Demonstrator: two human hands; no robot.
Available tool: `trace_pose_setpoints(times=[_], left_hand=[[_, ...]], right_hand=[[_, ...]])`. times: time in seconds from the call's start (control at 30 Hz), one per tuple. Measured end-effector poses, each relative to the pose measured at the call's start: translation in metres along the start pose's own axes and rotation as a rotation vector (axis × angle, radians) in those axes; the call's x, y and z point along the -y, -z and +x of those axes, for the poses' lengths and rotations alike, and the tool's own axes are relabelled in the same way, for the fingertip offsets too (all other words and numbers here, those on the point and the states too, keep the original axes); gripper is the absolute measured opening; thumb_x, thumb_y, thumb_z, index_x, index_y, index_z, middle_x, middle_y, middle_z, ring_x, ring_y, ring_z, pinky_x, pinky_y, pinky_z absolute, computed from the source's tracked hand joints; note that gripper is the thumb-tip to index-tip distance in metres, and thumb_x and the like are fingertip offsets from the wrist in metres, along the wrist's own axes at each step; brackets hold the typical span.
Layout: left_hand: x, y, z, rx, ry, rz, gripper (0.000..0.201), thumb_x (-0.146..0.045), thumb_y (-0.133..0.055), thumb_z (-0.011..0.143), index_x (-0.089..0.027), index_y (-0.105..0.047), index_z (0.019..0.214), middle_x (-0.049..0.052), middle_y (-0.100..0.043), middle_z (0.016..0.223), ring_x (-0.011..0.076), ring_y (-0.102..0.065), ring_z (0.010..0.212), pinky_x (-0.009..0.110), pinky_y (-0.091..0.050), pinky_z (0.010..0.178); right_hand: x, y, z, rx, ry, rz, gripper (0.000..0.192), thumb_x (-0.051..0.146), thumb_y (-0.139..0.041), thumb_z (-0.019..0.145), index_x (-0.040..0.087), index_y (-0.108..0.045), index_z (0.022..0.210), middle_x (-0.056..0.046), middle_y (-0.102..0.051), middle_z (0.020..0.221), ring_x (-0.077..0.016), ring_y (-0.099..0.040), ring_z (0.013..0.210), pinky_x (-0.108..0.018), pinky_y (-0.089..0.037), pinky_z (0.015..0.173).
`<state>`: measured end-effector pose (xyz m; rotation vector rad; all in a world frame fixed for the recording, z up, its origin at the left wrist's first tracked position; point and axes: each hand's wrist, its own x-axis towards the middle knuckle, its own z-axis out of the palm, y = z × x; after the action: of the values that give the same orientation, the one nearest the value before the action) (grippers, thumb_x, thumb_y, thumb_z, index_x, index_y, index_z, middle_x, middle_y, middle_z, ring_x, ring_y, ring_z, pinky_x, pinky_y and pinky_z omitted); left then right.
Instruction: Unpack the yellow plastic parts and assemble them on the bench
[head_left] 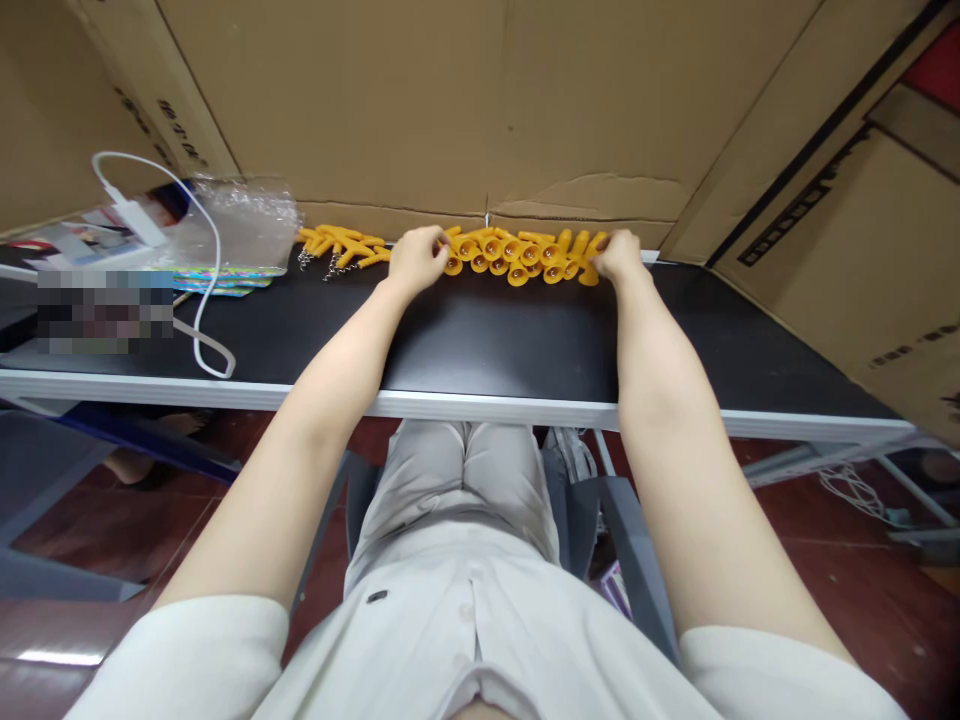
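Observation:
Along the back of the black tabletop lies a packed row of yellow bell-ended plastic pieces (512, 250), their round hollow mouths facing me. My left hand (417, 258) is closed at the row's left end, its fingertips curled on the outermost bell-ended piece. At the opposite end, my right hand (619, 254) closes its fingers on the last piece there; its fingertips are partly hidden. Left of my left hand is a pile of yellow corkscrews (341, 243), with branching handles and silvery metal spirals pointing toward me.
Tall cardboard (420, 110) walls in the table's back and right side. On the left are a clear plastic bag (251, 225), colourful flat packets (232, 278), a white charger (142, 220) and its looping cable (217, 250). A grey metal edge (495, 408) borders the black tabletop (502, 345).

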<state>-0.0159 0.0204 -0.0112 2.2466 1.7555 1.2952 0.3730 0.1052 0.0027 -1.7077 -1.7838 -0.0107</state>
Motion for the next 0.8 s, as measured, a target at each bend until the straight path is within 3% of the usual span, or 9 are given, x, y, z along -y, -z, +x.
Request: trace_pose_setpoints(times=[0.07, 0.17, 0.3, 0.37, 0.43, 0.57, 0.63, 0.7, 0.8], left_hand=[[0.009, 0.007, 0.0, -0.079, 0.101, 0.021, 0.035, -0.018, -0.071, 0.088, -0.023, -0.078, 0.121, 0.016, -0.077, 0.131, 0.0407, -0.065, 0.135, 0.058, -0.049, 0.124], [0.02, 0.018, -0.007, -0.105, 0.274, 0.097, 0.062, -0.013, -0.071, 0.083, -0.022, -0.069, 0.145, 0.022, -0.06, 0.162, 0.0474, -0.048, 0.157, 0.071, -0.035, 0.133], [0.031, 0.024, -0.017, 0.055, 0.51, 0.218, 0.071, -0.006, -0.064, 0.087, -0.016, -0.061, 0.157, 0.023, -0.039, 0.181, 0.0415, -0.028, 0.173, 0.076, -0.022, 0.137], [0.036, 0.024, -0.019, 0.157, 0.583, 0.233, 0.058, -0.009, -0.064, 0.092, -0.012, -0.065, 0.149, 0.022, -0.042, 0.18, 0.042, -0.026, 0.172, 0.078, -0.021, 0.134], [0.04, 0.024, -0.018, 0.186, 0.607, 0.247, 0.045, -0.019, -0.067, 0.094, -0.012, -0.07, 0.138, 0.022, -0.047, 0.176, 0.0434, -0.03, 0.169, 0.077, -0.021, 0.132], [0.048, 0.022, -0.013, 0.083, 0.593, 0.249, 0.03, -0.043, -0.075, 0.096, -0.022, -0.073, 0.117, 0.02, -0.063, 0.162, 0.0406, -0.045, 0.16, 0.071, -0.024, 0.13], [0.052, 0.02, -0.011, 0.017, 0.582, 0.202, 0.032, -0.053, -0.076, 0.094, -0.022, -0.071, 0.103, 0.019, -0.073, 0.148, 0.0402, -0.051, 0.155, 0.067, -0.025, 0.128], [0.056, 0.017, -0.008, -0.046, 0.579, 0.156, 0.033, -0.053, -0.079, 0.088, -0.024, -0.067, 0.096, 0.02, -0.078, 0.139, 0.0436, -0.056, 0.152, 0.068, -0.027, 0.128], [0.06, 0.012, -0.001, -0.12, 0.568, 0.102, 0.034, -0.045, -0.082, 0.083, -0.022, -0.066, 0.103, 0.02, -0.079, 0.135, 0.047, -0.059, 0.149, 0.072, -0.029, 0.127]], right_hand=[[0.005, 0.003, -0.011, 0.015, -0.151, -0.008, 0.025, 0.027, -0.074, 0.101, 0.016, -0.083, 0.122, -0.023, -0.078, 0.14, -0.0425, -0.071, 0.143, -0.059, -0.05, 0.131], [0.015, 0.008, -0.029, -0.038, -0.209, 0.057, 0.03, 0.022, -0.077, 0.098, 0.019, -0.08, 0.128, -0.016, -0.079, 0.142, -0.035, -0.075, 0.138, -0.053, -0.057, 0.126], [0.024, 0.013, -0.046, -0.037, -0.23, 0.077, 0.034, 0.018, -0.08, 0.099, 0.014, -0.079, 0.132, -0.017, -0.081, 0.136, -0.0316, -0.078, 0.133, -0.044, -0.061, 0.122], [0.027, 0.016, -0.05, -0.029, -0.234, 0.073, 0.036, 0.018, -0.08, 0.099, 0.013, -0.078, 0.135, -0.018, -0.08, 0.136, -0.0319, -0.078, 0.133, -0.043, -0.06, 0.122], [0.03, 0.018, -0.053, -0.019, -0.239, 0.067, 0.037, 0.02, -0.079, 0.1, 0.013, -0.077, 0.137, -0.019, -0.08, 0.138, -0.0331, -0.077, 0.135, -0.044, -0.059, 0.122], [0.03, 0.016, -0.056, 0.019, -0.236, 0.067, 0.045, 0.029, -0.079, 0.102, 0.012, -0.074, 0.143, -0.021, -0.077, 0.144, -0.0348, -0.073, 0.141, -0.045, -0.055, 0.126], [0.026, 0.012, -0.054, 0.031, -0.223, 0.081, 0.046, 0.032, -0.077, 0.103, 0.011, -0.073, 0.144, -0.022, -0.076, 0.146, -0.0357, -0.072, 0.143, -0.048, -0.054, 0.127], [0.019, 0.007, -0.05, 0.023, -0.212, 0.105, 0.046, 0.034, -0.077, 0.104, 0.01, -0.074, 0.142, -0.022, -0.075, 0.146, -0.0368, -0.072, 0.142, -0.052, -0.055, 0.125], [0.01, 0.001, -0.046, -0.007, -0.204, 0.136, 0.044, 0.041, -0.081, 0.1, 0.015, -0.078, 0.135, -0.018, -0.079, 0.14, -0.0383, -0.075, 0.137, -0.056, -0.057, 0.121]])
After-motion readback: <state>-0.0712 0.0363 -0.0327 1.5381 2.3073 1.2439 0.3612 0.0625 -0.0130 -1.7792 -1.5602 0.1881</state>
